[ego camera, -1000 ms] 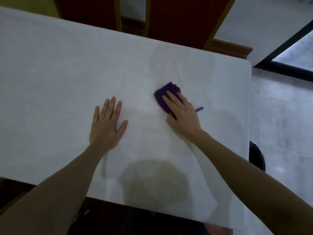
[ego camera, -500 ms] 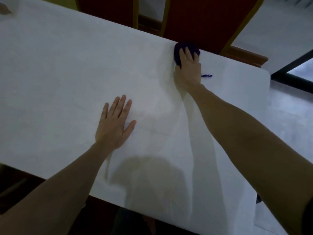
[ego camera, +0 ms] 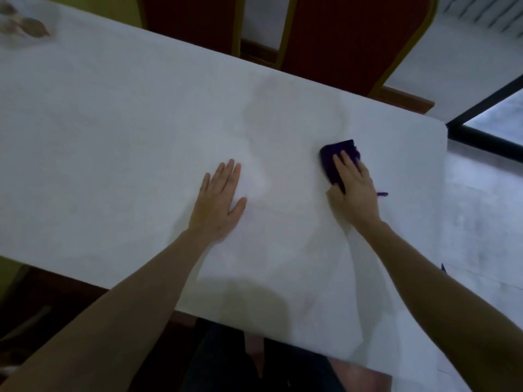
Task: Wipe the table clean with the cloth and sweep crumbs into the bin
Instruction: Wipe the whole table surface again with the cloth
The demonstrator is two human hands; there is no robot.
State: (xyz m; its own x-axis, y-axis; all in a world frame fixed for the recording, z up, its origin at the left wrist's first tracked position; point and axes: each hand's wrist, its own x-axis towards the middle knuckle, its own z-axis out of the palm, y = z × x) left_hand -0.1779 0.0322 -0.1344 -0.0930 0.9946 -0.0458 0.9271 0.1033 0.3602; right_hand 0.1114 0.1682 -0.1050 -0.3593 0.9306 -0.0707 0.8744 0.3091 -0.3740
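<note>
**Bench wipe in progress: cloth under right hand, crumbs and bin outstanding**

Item 1. Bench [ego camera: 113, 131]: long, white-covered, running from upper left to lower right of the head view. A faint darker, damp-looking patch lies across its middle, between the two hands and up toward the far edge; judged to be ground already wiped.

Item 2. Cloth [ego camera: 332, 159]: small, dark purple, bunched, lying flat on the bench near its right end. A loose thread of the same colour trails out just beside the wrist.

Item 3. Right hand [ego camera: 353, 190]: palm down on the cloth, fingers [ego camera: 346, 165] straight and close together, pressing it to the surface rather than curling round it.

Item 4. Left hand [ego camera: 219, 196]: flat on the bare bench, well apart from the cloth, fingers straight and slightly spread, thumb out to the side; holds nothing, judged to be bracing.

Item 5. Brownish blurred matter [ego camera: 25, 24]: at the far left corner of the bench; too smeared to identify, possibly crumbs.

Item 6. Red chair backs [ego camera: 339, 38]: two, gold-trimmed, beyond the far edge.

Status: wiping judged partly done; only the middle strip shows a wiped look. The left stretch and the right end look untreated. No bin is in view; the sweeping step appears not yet begun.
</note>
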